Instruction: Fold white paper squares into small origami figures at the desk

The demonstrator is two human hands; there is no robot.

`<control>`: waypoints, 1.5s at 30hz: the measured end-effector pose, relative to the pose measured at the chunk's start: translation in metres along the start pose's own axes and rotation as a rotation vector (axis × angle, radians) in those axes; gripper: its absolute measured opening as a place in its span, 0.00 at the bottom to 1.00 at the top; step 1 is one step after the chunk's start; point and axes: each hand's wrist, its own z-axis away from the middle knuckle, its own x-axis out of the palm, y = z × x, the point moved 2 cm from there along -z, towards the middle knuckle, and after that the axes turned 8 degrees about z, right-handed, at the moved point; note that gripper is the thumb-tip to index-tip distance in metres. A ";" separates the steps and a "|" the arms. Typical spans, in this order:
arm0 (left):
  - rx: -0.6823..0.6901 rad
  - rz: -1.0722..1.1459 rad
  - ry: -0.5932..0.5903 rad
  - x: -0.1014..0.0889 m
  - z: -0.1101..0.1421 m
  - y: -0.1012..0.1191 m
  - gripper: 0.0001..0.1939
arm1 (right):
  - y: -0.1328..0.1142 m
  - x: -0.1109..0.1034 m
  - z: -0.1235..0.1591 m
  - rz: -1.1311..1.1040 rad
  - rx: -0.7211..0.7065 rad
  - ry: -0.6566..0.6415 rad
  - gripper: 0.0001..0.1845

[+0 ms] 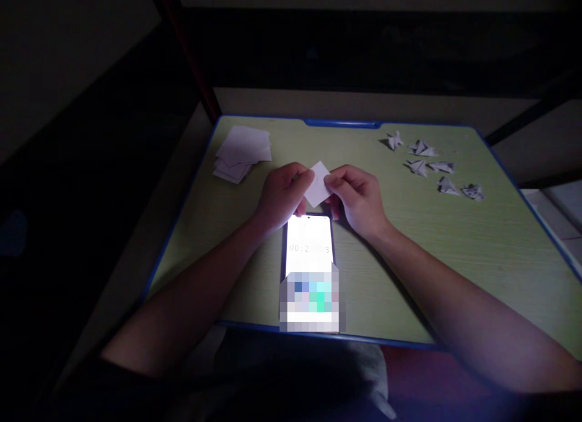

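While a lit phone (310,246) lay near the close edge of the green surface (373,294), the left hand (284,191) and the right hand (359,194) pinched opposite sides of a small white paper (319,193) just beyond its top end. Farther out, six folded paper pieces (417,167) sat on the right, and a loose stack of sheets (245,144) on the left.

Six folded papers (417,167) far right, one paper stack (244,146) far left, one paper square (319,193), one phone (310,234), one bench (386,301).
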 end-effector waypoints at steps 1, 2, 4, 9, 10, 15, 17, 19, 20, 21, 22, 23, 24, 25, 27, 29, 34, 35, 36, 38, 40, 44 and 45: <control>0.013 -0.007 -0.006 0.000 0.000 0.001 0.13 | 0.000 0.000 0.000 -0.005 -0.009 0.009 0.09; 0.030 -0.015 -0.012 0.000 0.000 0.001 0.13 | 0.001 0.000 -0.001 -0.009 -0.018 0.018 0.08; 0.057 -0.026 -0.020 0.000 0.001 0.002 0.13 | 0.002 -0.001 -0.001 -0.011 -0.030 0.028 0.07; 0.048 -0.016 -0.044 0.000 0.001 0.003 0.12 | 0.001 -0.002 -0.002 -0.016 -0.019 0.024 0.08; 0.047 -0.015 -0.048 -0.001 0.001 0.003 0.13 | 0.000 -0.003 -0.002 -0.018 -0.017 0.021 0.07; 0.044 0.026 -0.028 -0.001 -0.001 0.003 0.11 | -0.003 -0.003 -0.002 -0.004 -0.014 -0.002 0.08; 0.038 0.038 -0.011 -0.001 -0.001 0.002 0.10 | -0.001 -0.003 -0.001 -0.005 -0.008 -0.008 0.09; 0.028 0.033 0.001 -0.002 -0.002 0.000 0.08 | 0.001 -0.003 -0.002 -0.005 -0.003 -0.008 0.11; 0.029 0.029 0.006 -0.002 -0.002 -0.001 0.08 | 0.001 -0.003 -0.002 -0.004 0.000 -0.009 0.12; 0.035 0.021 0.010 -0.002 -0.003 -0.002 0.08 | 0.002 -0.003 -0.002 -0.005 0.004 -0.012 0.13; 0.046 0.012 0.009 -0.002 -0.003 -0.003 0.08 | 0.003 -0.003 -0.002 -0.005 0.010 -0.016 0.13; 0.057 0.001 0.005 -0.002 -0.003 -0.004 0.07 | 0.003 -0.002 -0.002 -0.007 0.017 -0.022 0.14; 0.069 -0.012 0.002 -0.002 -0.003 -0.004 0.07 | 0.003 -0.002 -0.002 -0.012 0.025 -0.027 0.15; 0.081 -0.023 -0.002 -0.002 -0.003 -0.004 0.07 | 0.003 -0.002 -0.002 -0.019 0.032 -0.031 0.15; 0.092 -0.040 -0.016 -0.002 -0.003 -0.004 0.07 | 0.002 -0.001 -0.003 -0.031 0.042 -0.023 0.16; 0.090 -0.027 -0.030 -0.002 -0.002 -0.003 0.07 | 0.002 -0.001 -0.003 -0.030 0.046 -0.010 0.15; 0.061 -0.008 -0.024 -0.002 -0.002 -0.003 0.07 | 0.003 -0.003 -0.002 0.022 0.043 0.007 0.09; 0.063 -0.030 -0.018 -0.002 -0.002 -0.003 0.07 | 0.003 -0.004 -0.003 0.026 0.039 0.009 0.08; 0.072 -0.053 -0.012 -0.002 -0.002 -0.003 0.07 | 0.003 -0.004 -0.003 0.025 0.033 0.011 0.08; 0.107 -0.092 -0.007 -0.002 -0.002 -0.003 0.07 | 0.004 -0.005 -0.004 0.010 0.020 0.012 0.08; 0.133 -0.111 -0.010 -0.002 -0.002 -0.003 0.07 | 0.006 -0.005 -0.005 -0.006 0.018 0.011 0.08; 0.203 -0.133 0.013 -0.003 -0.002 0.001 0.07 | 0.006 -0.006 -0.006 0.010 0.022 0.025 0.08; 0.239 -0.149 0.028 -0.004 -0.003 0.002 0.07 | 0.006 -0.006 -0.006 0.014 0.024 0.029 0.08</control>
